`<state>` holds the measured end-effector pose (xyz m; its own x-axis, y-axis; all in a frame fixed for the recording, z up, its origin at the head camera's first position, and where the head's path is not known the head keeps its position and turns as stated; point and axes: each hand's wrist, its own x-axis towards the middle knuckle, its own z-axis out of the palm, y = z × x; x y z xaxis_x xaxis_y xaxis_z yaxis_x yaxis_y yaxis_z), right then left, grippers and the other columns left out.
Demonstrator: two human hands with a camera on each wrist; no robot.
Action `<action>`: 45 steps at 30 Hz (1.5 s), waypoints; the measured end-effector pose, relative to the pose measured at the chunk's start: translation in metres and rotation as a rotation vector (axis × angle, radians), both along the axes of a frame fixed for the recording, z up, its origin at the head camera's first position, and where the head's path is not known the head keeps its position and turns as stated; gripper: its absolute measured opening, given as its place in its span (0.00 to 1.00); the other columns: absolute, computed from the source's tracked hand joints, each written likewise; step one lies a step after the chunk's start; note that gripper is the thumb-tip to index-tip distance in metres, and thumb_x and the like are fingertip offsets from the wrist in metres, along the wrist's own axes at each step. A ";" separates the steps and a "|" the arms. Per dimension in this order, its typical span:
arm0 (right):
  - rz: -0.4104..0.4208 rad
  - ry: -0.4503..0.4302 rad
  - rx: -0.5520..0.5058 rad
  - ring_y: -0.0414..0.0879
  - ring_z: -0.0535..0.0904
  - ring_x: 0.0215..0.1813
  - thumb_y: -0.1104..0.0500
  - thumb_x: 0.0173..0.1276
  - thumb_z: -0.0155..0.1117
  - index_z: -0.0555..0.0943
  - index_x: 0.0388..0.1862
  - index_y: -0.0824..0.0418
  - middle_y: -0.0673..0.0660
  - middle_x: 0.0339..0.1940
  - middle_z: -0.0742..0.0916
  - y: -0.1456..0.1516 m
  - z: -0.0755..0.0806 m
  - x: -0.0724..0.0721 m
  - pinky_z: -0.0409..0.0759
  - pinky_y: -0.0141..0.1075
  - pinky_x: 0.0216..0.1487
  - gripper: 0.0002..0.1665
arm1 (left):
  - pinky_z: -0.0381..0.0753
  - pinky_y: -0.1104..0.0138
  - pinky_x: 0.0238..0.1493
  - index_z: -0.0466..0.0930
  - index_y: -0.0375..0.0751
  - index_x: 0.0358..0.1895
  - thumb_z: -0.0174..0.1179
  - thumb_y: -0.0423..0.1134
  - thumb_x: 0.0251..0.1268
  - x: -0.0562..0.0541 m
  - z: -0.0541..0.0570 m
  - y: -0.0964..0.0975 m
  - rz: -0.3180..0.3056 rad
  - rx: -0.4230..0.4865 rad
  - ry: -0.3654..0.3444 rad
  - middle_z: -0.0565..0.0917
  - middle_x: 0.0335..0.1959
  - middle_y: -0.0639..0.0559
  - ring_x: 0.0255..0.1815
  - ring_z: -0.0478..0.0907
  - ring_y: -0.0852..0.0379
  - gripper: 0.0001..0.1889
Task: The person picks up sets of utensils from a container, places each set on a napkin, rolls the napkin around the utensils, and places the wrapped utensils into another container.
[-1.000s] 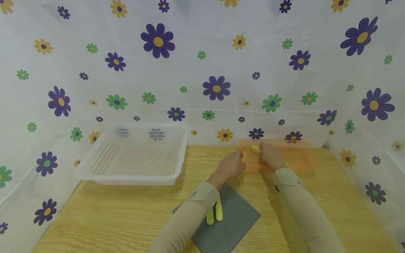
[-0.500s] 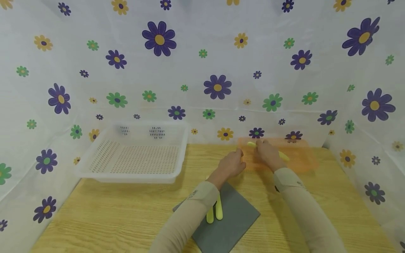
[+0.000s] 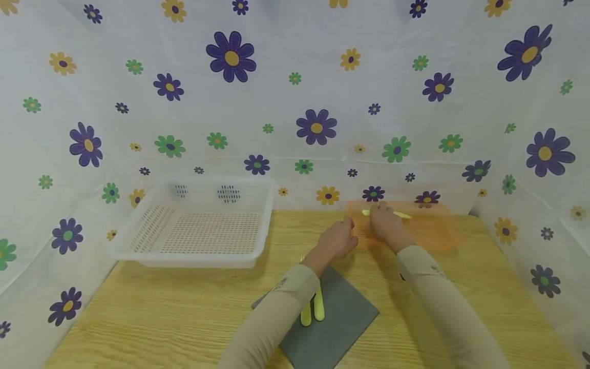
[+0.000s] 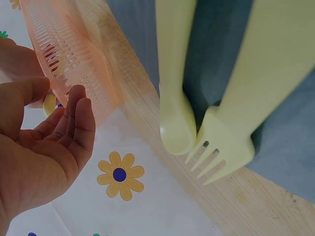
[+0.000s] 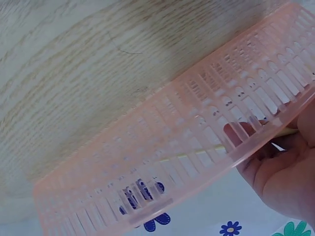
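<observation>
At the back right of the table stands an orange slotted plastic basket [image 3: 438, 233]. My left hand [image 3: 338, 240] holds its left end, thumb and fingers at the rim. Over the inside of the basket, my right hand [image 3: 387, 224] grips a yellow knife [image 3: 402, 215] that lies roughly crosswise, one end sticking out to each side of the fingers. In the right wrist view the knife shows as a thin yellow line behind the slots. A yellow spoon [image 4: 177, 130] and a yellow fork [image 4: 226, 145] lie side by side on a grey board [image 3: 338, 328], partly hidden by my left sleeve.
To the left, a large white perforated basket [image 3: 209, 261] stands on the wood-grain table [image 3: 184, 312]. A white curtain [image 3: 276, 92] printed with flowers encloses the back and both sides, close behind the two baskets.
My right hand has shifted slightly left in the orange basket, and the knife in it has turned to lie more level. The left hand stays at the rim.
</observation>
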<state>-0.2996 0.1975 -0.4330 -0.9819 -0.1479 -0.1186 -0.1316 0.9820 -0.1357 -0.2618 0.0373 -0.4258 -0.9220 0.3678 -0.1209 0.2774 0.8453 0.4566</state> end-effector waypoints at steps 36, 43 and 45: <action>0.046 0.266 -0.623 0.68 0.76 0.57 0.70 0.68 0.46 0.73 0.57 0.81 0.77 0.57 0.78 -0.014 0.003 0.049 0.75 0.57 0.58 0.22 | 0.81 0.58 0.44 0.71 0.39 0.61 0.56 0.41 0.72 0.004 -0.003 -0.007 -0.008 -0.026 0.038 0.82 0.53 0.42 0.48 0.81 0.49 0.19; 0.037 0.295 -0.721 0.67 0.79 0.57 0.72 0.67 0.47 0.76 0.58 0.78 0.74 0.57 0.80 -0.020 0.006 0.057 0.78 0.56 0.53 0.22 | 0.80 0.59 0.46 0.73 0.38 0.59 0.55 0.40 0.71 0.007 -0.002 -0.012 -0.019 -0.007 0.051 0.82 0.52 0.44 0.49 0.81 0.50 0.17; 0.033 0.312 -0.757 0.66 0.80 0.56 0.73 0.67 0.48 0.77 0.57 0.77 0.73 0.56 0.81 -0.022 0.006 0.060 0.79 0.54 0.51 0.21 | 0.80 0.60 0.44 0.73 0.38 0.59 0.55 0.40 0.72 0.009 0.000 -0.013 -0.027 -0.001 0.049 0.82 0.49 0.45 0.47 0.80 0.52 0.17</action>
<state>-0.2400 0.1757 -0.4265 -0.9469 -0.1076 0.3029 -0.3000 0.6338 -0.7129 -0.2525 0.0238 -0.4259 -0.9166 0.3925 -0.0766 0.3219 0.8378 0.4410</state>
